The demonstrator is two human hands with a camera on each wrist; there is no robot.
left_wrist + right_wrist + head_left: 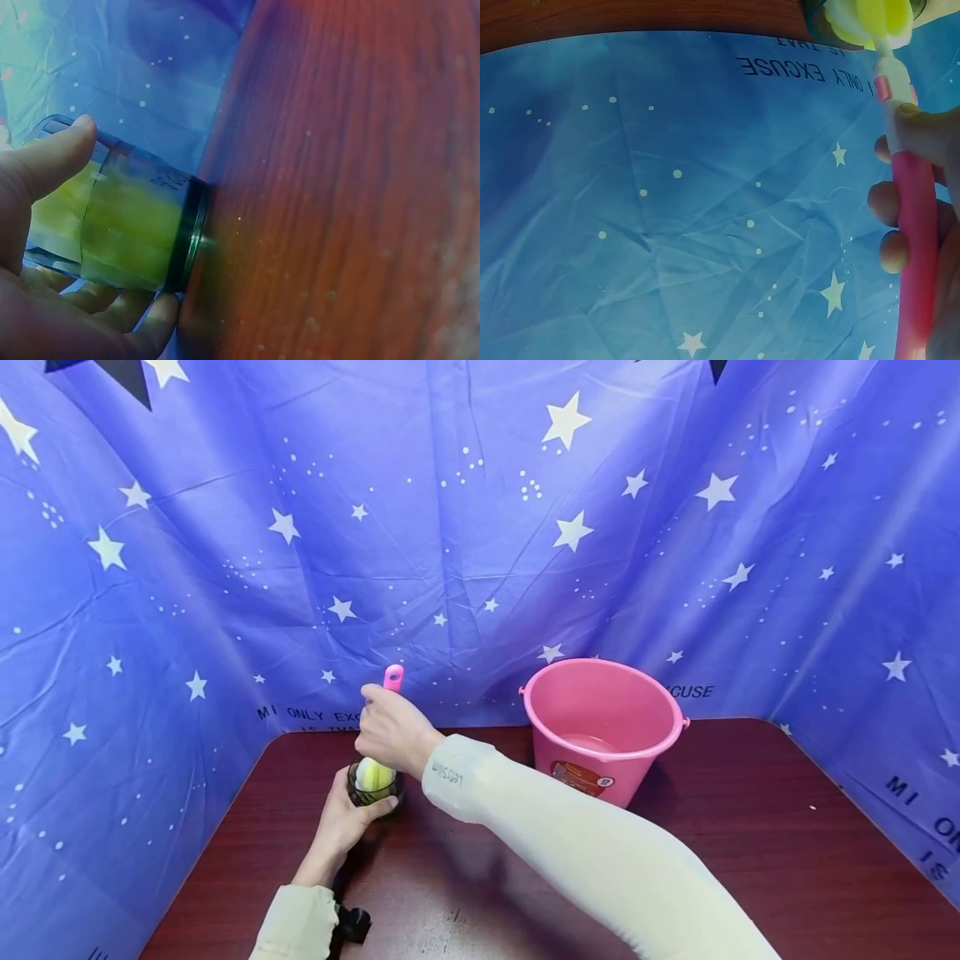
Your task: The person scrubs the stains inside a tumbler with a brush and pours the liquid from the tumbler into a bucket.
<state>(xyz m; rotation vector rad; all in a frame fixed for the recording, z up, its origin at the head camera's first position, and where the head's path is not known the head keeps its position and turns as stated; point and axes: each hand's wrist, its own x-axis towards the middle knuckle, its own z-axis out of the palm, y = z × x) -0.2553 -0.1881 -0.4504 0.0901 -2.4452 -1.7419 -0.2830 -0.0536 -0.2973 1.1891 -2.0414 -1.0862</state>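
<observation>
A dark, see-through glass cup [385, 799] stands upright at the table's left side. My left hand [347, 818] grips it from the near left, thumb on one side and fingers round the other, as the left wrist view shows. Inside the cup sits the yellow and white sponge head [375, 774] of a cup brush. Above it, my right hand [396, 729] holds the brush's pink and white handle [913, 202], fingers wrapped round it. The pink handle end, with a hole in it, sticks up past the hand. Through the cup wall the yellow sponge [131, 225] shows.
A pink bucket [555, 760] with a red label stands to the right, behind the right forearm. Blue star-printed cloth [450, 527] hangs behind and at both sides of the dark red wooden table [720, 827]. A black strap device [352, 924] is by the left wrist.
</observation>
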